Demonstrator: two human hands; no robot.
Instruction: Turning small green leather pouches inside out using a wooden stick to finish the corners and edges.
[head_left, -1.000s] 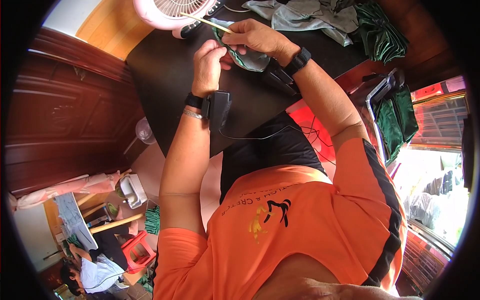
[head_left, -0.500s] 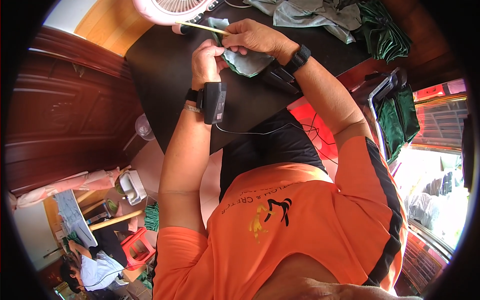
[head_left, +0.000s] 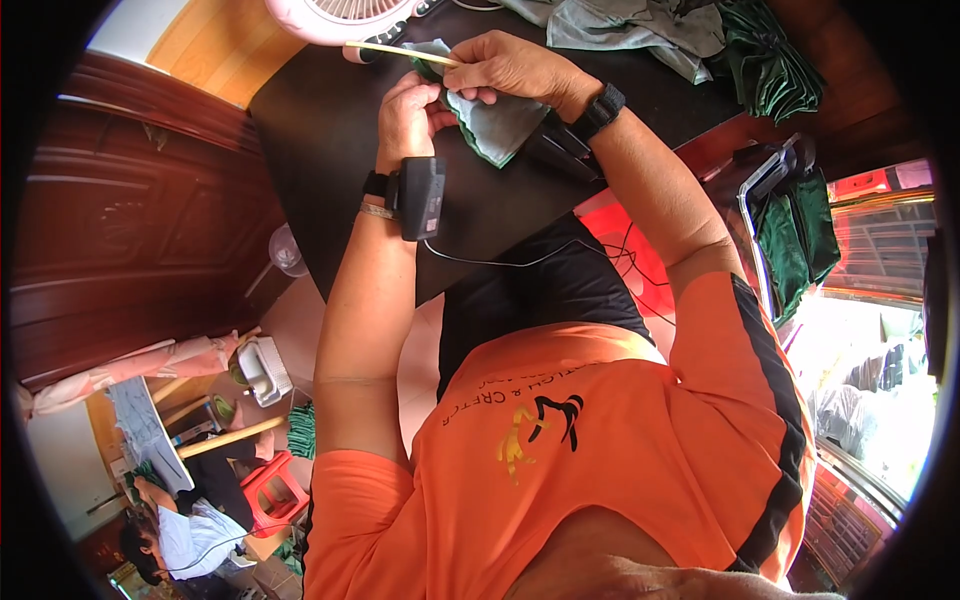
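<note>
I have passage over black tabletop (head_left: 315,145) well left of cloth (head_left: 496,126); pink fan (head_left: 304,32) blocks ahead-left, grey fabric heap (head_left: 630,37) ahead-right.

Thin pale-yellow stick (head_left: 400,51): one end concealed in the right hand (head_left: 515,72). Grey-and-green fabric piece (head_left: 497,122): partly covered by same hand. Round pink fan (head_left: 300,28), black worktop (head_left: 330,140), far-left edge: upper part cropped. White-shirted co-worker (head_left: 200,540): hand detail too small to tell.
</note>
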